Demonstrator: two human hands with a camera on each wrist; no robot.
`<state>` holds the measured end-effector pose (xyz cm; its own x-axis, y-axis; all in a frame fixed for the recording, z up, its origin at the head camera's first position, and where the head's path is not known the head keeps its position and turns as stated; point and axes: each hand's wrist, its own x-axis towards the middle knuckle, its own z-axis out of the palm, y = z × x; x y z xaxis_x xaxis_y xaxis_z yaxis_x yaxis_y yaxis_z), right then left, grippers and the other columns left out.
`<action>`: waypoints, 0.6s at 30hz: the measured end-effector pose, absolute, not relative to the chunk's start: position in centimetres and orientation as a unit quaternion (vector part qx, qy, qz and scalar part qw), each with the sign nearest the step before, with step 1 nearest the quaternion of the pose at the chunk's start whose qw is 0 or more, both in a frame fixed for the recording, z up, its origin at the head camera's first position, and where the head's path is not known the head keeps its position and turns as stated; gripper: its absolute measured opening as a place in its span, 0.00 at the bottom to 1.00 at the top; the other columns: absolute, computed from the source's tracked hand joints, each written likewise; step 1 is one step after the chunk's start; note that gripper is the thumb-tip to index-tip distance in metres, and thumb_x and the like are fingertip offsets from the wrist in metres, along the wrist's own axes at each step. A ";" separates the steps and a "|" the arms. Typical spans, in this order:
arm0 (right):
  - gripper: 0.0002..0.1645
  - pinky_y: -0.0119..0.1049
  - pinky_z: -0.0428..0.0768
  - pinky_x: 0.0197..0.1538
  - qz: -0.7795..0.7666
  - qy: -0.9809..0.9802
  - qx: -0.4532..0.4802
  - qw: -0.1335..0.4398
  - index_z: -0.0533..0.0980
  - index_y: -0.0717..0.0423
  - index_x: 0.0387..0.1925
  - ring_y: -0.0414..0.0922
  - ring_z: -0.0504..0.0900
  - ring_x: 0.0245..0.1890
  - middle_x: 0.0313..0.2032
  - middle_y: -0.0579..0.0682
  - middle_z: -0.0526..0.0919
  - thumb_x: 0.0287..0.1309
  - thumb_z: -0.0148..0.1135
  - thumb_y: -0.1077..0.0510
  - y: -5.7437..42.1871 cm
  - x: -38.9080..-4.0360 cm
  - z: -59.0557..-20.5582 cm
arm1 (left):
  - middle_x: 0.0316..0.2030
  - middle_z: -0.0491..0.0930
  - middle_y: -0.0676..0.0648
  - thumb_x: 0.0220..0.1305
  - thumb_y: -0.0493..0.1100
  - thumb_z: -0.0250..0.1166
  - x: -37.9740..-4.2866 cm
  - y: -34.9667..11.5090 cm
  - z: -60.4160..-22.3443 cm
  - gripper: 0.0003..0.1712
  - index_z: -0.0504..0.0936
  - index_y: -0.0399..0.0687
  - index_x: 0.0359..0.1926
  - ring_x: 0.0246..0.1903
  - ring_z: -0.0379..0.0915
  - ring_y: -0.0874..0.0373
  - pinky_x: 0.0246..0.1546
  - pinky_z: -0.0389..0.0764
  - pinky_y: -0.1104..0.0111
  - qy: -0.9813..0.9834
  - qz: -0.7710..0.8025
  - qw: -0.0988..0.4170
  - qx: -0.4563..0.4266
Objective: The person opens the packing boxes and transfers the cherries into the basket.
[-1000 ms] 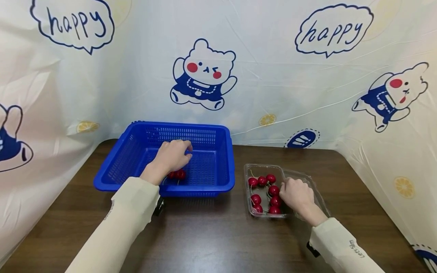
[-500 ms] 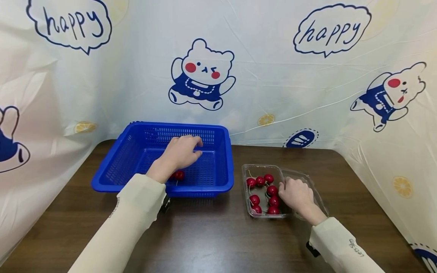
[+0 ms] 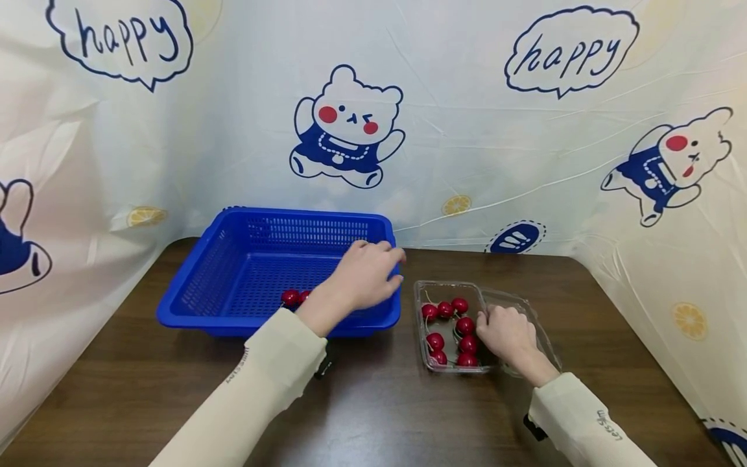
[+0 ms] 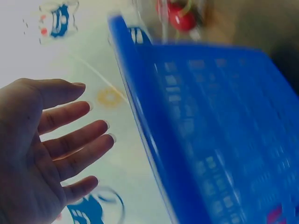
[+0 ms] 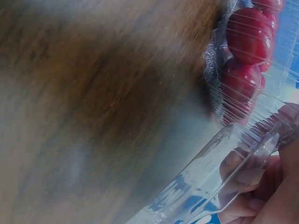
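Eight or so red cherries show in the clear plastic box, most along its sides. Its lid lies to the box's right. The right hand, fingers curled, pinches the plastic where box and lid meet. The left hand holds nothing; its fingers are spread and slightly bent, above the right-hand rim of the blue basket. Whether the forearm touches the near rim cannot be told. Two more cherries sit inside the basket by its near wall, one partly hidden by the forearm. Basket and box stand apart on the dark wooden table, before a printed sheet.

Risks, as judged: a low left wrist could catch the rim and drag the basket; a hard pull by the right hand could flex the thin plastic, tip the box and send cherries rolling.
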<state>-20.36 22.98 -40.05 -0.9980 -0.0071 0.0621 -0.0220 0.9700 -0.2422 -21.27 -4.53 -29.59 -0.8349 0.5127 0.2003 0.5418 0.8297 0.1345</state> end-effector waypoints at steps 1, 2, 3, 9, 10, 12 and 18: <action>0.22 0.39 0.66 0.13 0.120 -0.992 0.008 0.031 0.69 0.53 0.13 0.49 0.71 0.15 0.12 0.51 0.73 0.63 0.50 0.52 23.0 -20.4 -40.0 | 0.48 0.84 0.44 0.65 0.49 0.60 -20.9 -4.0 -29.7 0.17 0.80 0.49 0.52 0.50 0.78 0.49 0.60 0.71 0.48 -0.951 -0.086 0.082 -0.285; 0.22 0.39 0.66 0.13 0.118 -0.993 0.009 0.031 0.70 0.53 0.13 0.49 0.71 0.14 0.12 0.52 0.73 0.63 0.50 0.52 22.9 -20.4 -40.0 | 0.47 0.84 0.44 0.65 0.49 0.60 -20.6 -3.4 -29.8 0.17 0.80 0.49 0.52 0.48 0.79 0.49 0.59 0.72 0.49 -0.948 -0.080 0.085 -0.295; 0.22 0.39 0.66 0.13 0.116 -0.993 0.009 0.030 0.70 0.53 0.13 0.49 0.71 0.14 0.12 0.52 0.73 0.63 0.50 0.52 22.9 -20.4 -40.0 | 0.46 0.84 0.45 0.65 0.49 0.60 -20.3 -3.0 -29.9 0.17 0.81 0.49 0.52 0.47 0.79 0.49 0.58 0.73 0.50 -0.945 -0.073 0.091 -0.305; 0.23 0.41 0.67 0.13 0.107 -0.994 0.009 0.031 0.70 0.54 0.13 0.50 0.72 0.15 0.13 0.53 0.74 0.62 0.50 0.52 22.9 -20.4 -39.9 | 0.43 0.85 0.46 0.63 0.48 0.61 -18.9 -0.2 -31.3 0.17 0.81 0.49 0.51 0.43 0.81 0.51 0.53 0.78 0.54 -0.934 -0.033 0.113 -0.338; 0.23 0.41 0.67 0.14 0.106 -0.994 0.008 0.030 0.70 0.53 0.13 0.50 0.72 0.15 0.13 0.53 0.74 0.62 0.50 0.52 22.9 -20.4 -39.9 | 0.44 0.85 0.46 0.63 0.48 0.61 -18.7 0.2 -31.6 0.17 0.81 0.49 0.51 0.43 0.81 0.51 0.53 0.79 0.54 -0.934 -0.028 0.112 -0.339; 0.23 0.41 0.68 0.14 0.105 -0.994 0.007 0.029 0.70 0.53 0.13 0.51 0.72 0.15 0.13 0.53 0.74 0.62 0.50 0.52 22.9 -20.4 -39.9 | 0.44 0.85 0.46 0.63 0.49 0.60 -18.4 1.0 -32.1 0.17 0.81 0.50 0.51 0.44 0.81 0.51 0.52 0.79 0.55 -0.934 -0.020 0.110 -0.340; 0.23 0.42 0.68 0.14 0.107 -0.994 0.007 0.032 0.69 0.53 0.12 0.51 0.72 0.15 0.12 0.53 0.74 0.62 0.50 0.52 22.9 -20.5 -40.0 | 0.44 0.85 0.47 0.62 0.45 0.60 -17.6 3.0 -33.6 0.16 0.81 0.52 0.51 0.43 0.82 0.53 0.51 0.80 0.57 -0.932 -0.001 0.090 -0.352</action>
<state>-20.51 22.87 -39.97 -0.9979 -0.0069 0.0645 -0.0205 0.9770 -0.2124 -17.64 3.03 -33.65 -0.7366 0.6552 0.1677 0.6557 0.7526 -0.0606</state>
